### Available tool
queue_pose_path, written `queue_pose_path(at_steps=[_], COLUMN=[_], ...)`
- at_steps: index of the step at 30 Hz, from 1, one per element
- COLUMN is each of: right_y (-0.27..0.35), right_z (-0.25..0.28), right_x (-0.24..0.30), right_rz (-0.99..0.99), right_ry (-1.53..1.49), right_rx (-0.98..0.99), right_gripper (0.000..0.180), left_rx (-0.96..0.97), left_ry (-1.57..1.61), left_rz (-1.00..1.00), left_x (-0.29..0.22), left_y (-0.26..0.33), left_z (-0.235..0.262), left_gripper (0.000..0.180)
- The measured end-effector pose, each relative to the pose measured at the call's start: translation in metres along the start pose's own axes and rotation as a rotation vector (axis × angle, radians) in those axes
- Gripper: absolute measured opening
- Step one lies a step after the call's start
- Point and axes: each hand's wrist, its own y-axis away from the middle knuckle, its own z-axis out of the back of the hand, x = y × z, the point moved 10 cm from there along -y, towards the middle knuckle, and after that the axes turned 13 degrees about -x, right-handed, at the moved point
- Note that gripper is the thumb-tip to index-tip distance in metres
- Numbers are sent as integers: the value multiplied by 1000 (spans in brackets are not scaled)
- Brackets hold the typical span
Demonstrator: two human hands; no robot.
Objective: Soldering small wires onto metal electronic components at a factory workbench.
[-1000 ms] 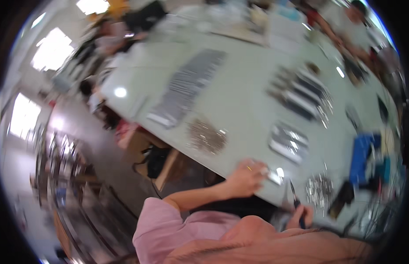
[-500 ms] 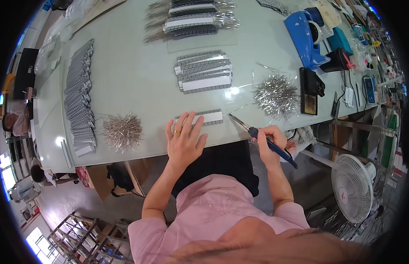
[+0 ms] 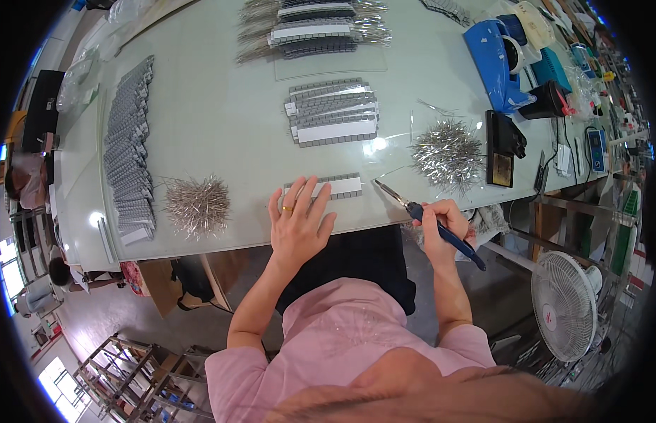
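A grey segmented strip with a white face (image 3: 345,185) lies flat near the front edge of the table. On its left end rest the spread fingers of my left hand (image 3: 299,222), a ring on one of them. My right hand (image 3: 446,224) grips a soldering iron (image 3: 416,213) by its dark blue handle. The iron's metal tip points up and left, a little right of the strip's right end, apart from it. By the tip lies a thin wire pin (image 3: 391,171). Further right is a heap of silvery pins (image 3: 448,156).
Similar strips are stacked (image 3: 333,116) behind, and a long row of them (image 3: 128,151) runs down the left. Another pin heap (image 3: 197,206) sits left of my hand. Strips with wires (image 3: 312,32) lie at the back. A black iron stand (image 3: 500,148) and blue tape dispenser (image 3: 491,63) stand right.
The whole view has shifted slightly, so the table things sit a bit further right. My right hand with the soldering iron has moved slightly right; my left hand stays on the strip.
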Motion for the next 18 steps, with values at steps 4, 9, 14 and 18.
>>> queue_pose_path(at_steps=[4, 9, 14, 18], right_y=[-1, 2, 5, 7], right_z=[-6, -9, -4, -5], right_x=[-6, -11, -21, -24], right_rz=[-4, -62, -127, -147], right_ry=[21, 5, -120, -124], right_rx=[31, 32, -34, -54], right_gripper=[12, 12, 14, 14], left_rx=[-3, 23, 89, 91], left_ry=[-6, 44, 121, 80], left_rz=[-9, -27, -79, -90], left_x=[-1, -5, -15, -18], left_y=[1, -2, -3, -5], left_z=[1, 2, -6, -8], left_gripper=[45, 43, 44, 47])
